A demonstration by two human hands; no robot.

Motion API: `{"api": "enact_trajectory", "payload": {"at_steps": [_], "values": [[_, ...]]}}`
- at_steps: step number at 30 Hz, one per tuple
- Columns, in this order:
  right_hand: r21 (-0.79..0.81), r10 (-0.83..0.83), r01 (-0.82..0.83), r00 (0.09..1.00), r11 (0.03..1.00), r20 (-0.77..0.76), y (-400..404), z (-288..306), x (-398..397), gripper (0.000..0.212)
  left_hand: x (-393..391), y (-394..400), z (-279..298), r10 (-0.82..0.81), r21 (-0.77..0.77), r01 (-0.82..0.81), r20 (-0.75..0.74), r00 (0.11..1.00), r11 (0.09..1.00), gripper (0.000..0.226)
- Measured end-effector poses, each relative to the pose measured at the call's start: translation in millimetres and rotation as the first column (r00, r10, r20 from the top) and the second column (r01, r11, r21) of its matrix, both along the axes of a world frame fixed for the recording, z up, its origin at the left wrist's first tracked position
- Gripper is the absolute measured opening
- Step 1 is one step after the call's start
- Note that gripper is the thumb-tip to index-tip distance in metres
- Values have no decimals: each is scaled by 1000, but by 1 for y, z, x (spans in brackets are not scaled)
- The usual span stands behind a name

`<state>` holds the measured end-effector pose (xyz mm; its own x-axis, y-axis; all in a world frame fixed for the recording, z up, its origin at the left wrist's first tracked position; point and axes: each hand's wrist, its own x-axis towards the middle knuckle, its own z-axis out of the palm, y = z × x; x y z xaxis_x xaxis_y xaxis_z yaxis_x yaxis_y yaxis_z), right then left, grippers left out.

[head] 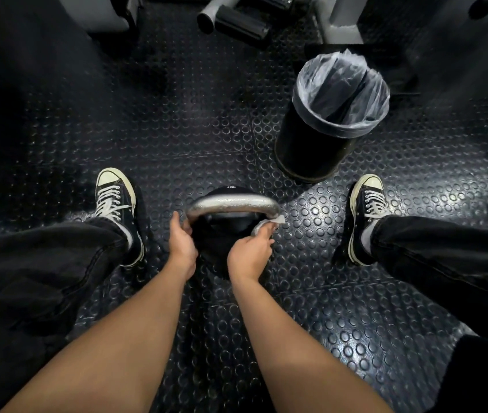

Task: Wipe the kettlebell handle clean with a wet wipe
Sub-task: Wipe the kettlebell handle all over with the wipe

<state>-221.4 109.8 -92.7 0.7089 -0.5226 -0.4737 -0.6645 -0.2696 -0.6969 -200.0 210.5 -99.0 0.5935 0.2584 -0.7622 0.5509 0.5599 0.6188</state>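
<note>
Two bare forearms reach forward and down from the near edge, over a dark studded rubber floor (341,323). The left hand (181,242) grips the left end of the kettlebell handle (232,203), fingers curled around the bar where it bends down toward the bell. The right hand (250,253) pinches a white wet wipe (266,223) and presses it against the right leg of the handle, just below the bend; a corner of the wipe sticks out to the right. The kettlebell (225,231) stands on the floor between the person's feet, its black body mostly hidden under the shiny metal handle and the two hands. On either side, legs in black trousers end in black lace-up sneakers with white toe caps, left sneaker (116,198) and right sneaker (366,207), both flat on the floor. Beyond the right sneaker stands a black waste bin (311,147) lined with a clear plastic bag. Farthest off, grey gym machine parts with black foam rollers (241,22).
</note>
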Motion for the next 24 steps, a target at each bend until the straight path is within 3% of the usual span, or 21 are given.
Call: {"api": "enact_trajectory", "payload": {"at_steps": [9,15,20,24], "values": [[-14,0,0,1000,1000,31,1,1,-4,59,-1,2,-4,-33,0,33,17,999,999,65],[-44,27,-24,996,999,84,6,3,-15,57,1,-3,-3,2,20,-3,9,1000,1000,50],[-38,-64,66,996,997,63,-11,-3,8,62,0,1,-5,-17,2,17,12,1000,1000,53],[-88,31,-22,995,996,91,-17,-3,-6,60,0,1,-11,-36,-3,36,26,999,999,52]]}}
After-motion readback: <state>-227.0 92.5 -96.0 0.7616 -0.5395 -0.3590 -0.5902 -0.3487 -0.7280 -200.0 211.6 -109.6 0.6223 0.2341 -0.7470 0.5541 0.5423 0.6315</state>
